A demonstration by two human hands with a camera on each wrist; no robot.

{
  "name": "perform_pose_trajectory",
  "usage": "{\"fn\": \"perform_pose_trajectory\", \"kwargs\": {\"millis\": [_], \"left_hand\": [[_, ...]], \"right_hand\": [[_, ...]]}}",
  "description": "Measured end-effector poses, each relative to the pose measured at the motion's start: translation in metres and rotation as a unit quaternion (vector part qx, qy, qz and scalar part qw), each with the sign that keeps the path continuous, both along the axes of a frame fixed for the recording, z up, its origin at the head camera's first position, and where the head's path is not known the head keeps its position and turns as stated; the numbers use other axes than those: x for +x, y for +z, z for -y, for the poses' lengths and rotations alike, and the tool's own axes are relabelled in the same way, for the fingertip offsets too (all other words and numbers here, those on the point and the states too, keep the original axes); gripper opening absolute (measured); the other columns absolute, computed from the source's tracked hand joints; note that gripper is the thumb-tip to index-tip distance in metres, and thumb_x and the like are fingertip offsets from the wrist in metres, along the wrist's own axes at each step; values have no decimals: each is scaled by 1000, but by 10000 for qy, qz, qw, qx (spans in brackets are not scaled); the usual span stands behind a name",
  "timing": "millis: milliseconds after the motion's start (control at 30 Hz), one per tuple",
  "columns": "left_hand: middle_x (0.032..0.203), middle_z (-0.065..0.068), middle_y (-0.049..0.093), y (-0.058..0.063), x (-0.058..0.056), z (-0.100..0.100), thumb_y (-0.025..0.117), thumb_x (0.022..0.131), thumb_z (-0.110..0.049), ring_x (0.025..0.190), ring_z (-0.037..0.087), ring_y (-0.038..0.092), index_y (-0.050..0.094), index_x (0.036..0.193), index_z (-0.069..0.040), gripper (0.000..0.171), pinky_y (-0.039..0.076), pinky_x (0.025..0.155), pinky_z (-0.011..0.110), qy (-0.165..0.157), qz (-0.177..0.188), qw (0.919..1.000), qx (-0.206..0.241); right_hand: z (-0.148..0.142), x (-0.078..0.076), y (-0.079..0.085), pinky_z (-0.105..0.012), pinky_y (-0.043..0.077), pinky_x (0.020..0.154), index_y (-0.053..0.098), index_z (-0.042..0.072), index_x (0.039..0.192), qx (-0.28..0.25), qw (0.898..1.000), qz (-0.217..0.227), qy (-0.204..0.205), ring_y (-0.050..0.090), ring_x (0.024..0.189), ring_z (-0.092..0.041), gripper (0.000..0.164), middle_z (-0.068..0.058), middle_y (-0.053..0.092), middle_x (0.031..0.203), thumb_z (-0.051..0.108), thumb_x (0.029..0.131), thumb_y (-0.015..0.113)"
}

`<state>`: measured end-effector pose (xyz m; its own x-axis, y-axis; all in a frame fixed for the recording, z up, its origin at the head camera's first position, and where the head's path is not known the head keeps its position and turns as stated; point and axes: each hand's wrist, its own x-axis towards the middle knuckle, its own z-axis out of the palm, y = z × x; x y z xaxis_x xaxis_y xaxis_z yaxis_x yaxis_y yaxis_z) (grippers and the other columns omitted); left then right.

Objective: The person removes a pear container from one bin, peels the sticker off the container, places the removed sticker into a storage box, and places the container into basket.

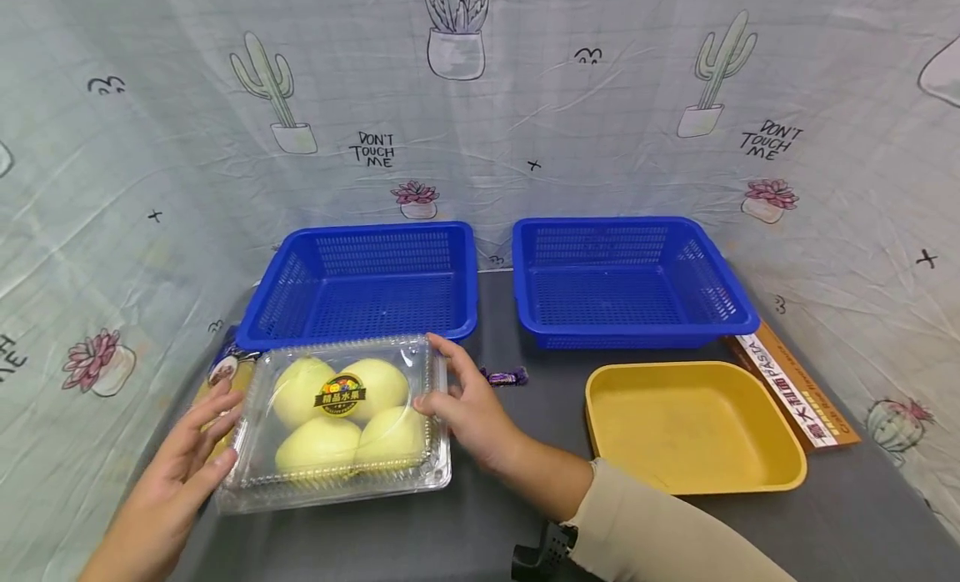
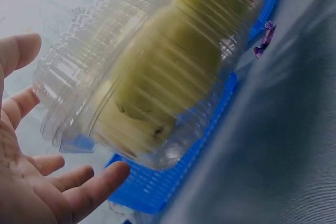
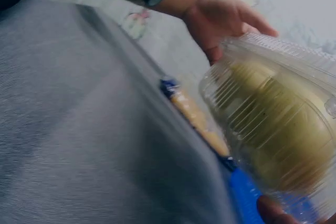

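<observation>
A clear plastic fruit box [image 1: 341,415] with several pale yellow-green round fruits inside and a black-and-gold label on its lid is held above the table, in front of the left blue basket. My right hand [image 1: 480,415] grips its right side, thumb on the lid and fingers at the far edge. Beside the box's left end is my left hand [image 1: 168,474], its fingers spread. In the left wrist view, those fingers [image 2: 100,187] are around the corner of the box without curling round it; one fingertip seems to touch the plastic.
Two blue baskets, left [image 1: 382,307] and right [image 1: 600,298], stand at the back. A yellow tray [image 1: 693,432] and an orange pasta box [image 1: 795,386] lie on the right. A purple-wrapped candy [image 1: 504,377] is at mid-table. A yellowish packet [image 3: 197,116] lies at the left edge.
</observation>
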<state>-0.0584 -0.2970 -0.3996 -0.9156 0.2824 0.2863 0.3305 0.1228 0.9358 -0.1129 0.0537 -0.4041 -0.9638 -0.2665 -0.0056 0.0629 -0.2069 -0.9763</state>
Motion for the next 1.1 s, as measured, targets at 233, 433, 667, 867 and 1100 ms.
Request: {"fn": "perform_pose_trajectory", "kwargs": {"millis": [233,433,667,867,1100], "left_hand": [[178,3,7,-19,6,4,39,110,12,146,2,35,30,166,-1,58,35,100,12,123,302,9991,-284],[177,1,6,-34,6,5,43,111,7,141,-6,37,35,165,-4,55,38,97,7,251,473,9964,-655],[177,5,6,-47,9,-2,49,112,0,147,9,30,38,163,-8,53,37,100,9,543,768,9893,-1111],[178,7,4,-51,10,-8,58,110,-5,157,30,15,44,160,-11,53,24,121,24,808,933,9838,-1299],[178,11,4,-47,5,-11,60,109,-8,150,57,18,46,158,-10,51,23,120,20,845,1064,9834,-1202]], "right_hand": [[6,8,-23,-36,60,77,38,15,165,-24,10000,66,-42,63,104,-23,84,-19,46,142,3,86,67],[9,11,-41,-33,59,71,37,16,166,35,9997,227,-59,64,100,-21,85,-19,47,147,4,87,68],[12,14,-54,-30,57,68,36,15,166,72,9996,257,2,65,96,-18,86,-16,49,146,3,87,69],[5,13,-51,-26,53,62,32,16,168,358,9991,104,193,63,83,-12,88,-16,46,156,4,89,69],[-8,14,-41,-30,57,67,31,16,169,913,9952,-31,365,67,98,-22,90,-18,46,158,10,91,74]]}}
